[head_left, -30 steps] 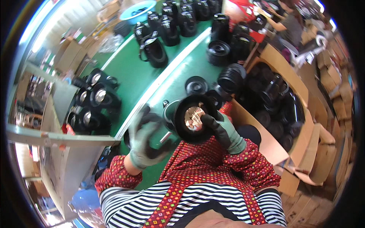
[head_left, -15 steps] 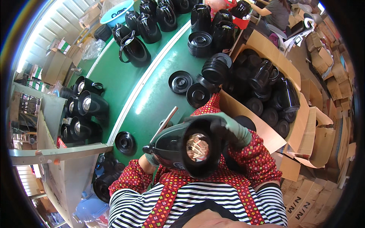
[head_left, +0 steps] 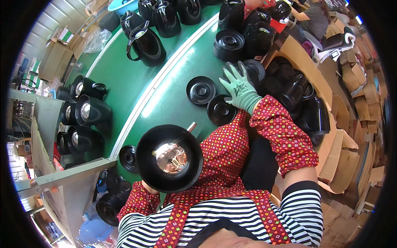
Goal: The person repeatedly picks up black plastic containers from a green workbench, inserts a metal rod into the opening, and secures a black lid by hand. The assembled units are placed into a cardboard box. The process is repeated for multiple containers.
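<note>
A glossy black thermos jug (head_left: 142,142) is tipped so that its round open end faces up at me, with a mirror-like silver inside. My left hand (head_left: 149,187) holds it from behind; little more than the wrist shows and the fingers are hidden. My right hand (head_left: 240,90), in a pale green glove, has its fingers spread over the stacked black round discs by the carton and holds nothing. Beside it lie a black ringed disc (head_left: 201,90) and a second disc (head_left: 221,109). A metal tube end (head_left: 192,127) pokes out behind the jug.
Several black jugs stand on the green table (head_left: 165,95), others lie at its left edge. An open carton (head_left: 324,76) at the right holds black parts. A metal rail (head_left: 68,173) crosses at lower left. A person (head_left: 312,18) is at the far right.
My right hand has left the jug's rim and reached forward to the stacked discs, opening its fingers. The jug has moved left, its open end now turned up more fully.
</note>
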### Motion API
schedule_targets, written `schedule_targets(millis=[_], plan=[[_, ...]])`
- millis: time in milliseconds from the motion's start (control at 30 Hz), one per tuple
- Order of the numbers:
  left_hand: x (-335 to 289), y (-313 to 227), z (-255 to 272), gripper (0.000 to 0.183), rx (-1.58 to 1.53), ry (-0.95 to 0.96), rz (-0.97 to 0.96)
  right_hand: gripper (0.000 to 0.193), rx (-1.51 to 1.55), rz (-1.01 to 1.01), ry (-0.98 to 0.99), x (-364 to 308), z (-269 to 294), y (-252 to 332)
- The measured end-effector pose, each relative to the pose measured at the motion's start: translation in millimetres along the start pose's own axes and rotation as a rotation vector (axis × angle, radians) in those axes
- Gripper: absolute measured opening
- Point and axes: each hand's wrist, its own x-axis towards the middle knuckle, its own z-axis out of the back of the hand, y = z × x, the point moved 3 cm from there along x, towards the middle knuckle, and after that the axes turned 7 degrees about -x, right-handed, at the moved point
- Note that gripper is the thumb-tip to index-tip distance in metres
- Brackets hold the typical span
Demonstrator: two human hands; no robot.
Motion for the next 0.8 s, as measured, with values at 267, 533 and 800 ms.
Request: schedule_targets(millis=[267, 533, 800], plan=[[2.6, -5.0, 3.8, 0.049, -0.057, -0.038, -0.017, 0.069, 0.067, 0.06, 0.187, -9.9, -25.9, 74.5], [6.9, -2.2, 4.1, 0.047, -0.153, 0.007, -0.034, 0.043, 0.136, 0.063, 0.1, 7.7, 34.7, 61.0], [23.7, 30.2, -36.5, 0.031, 1.024, 0.15, -0.371, 0.061, 1.613, -0.382, -0.196, -122.3, 74.6, 133.3]])
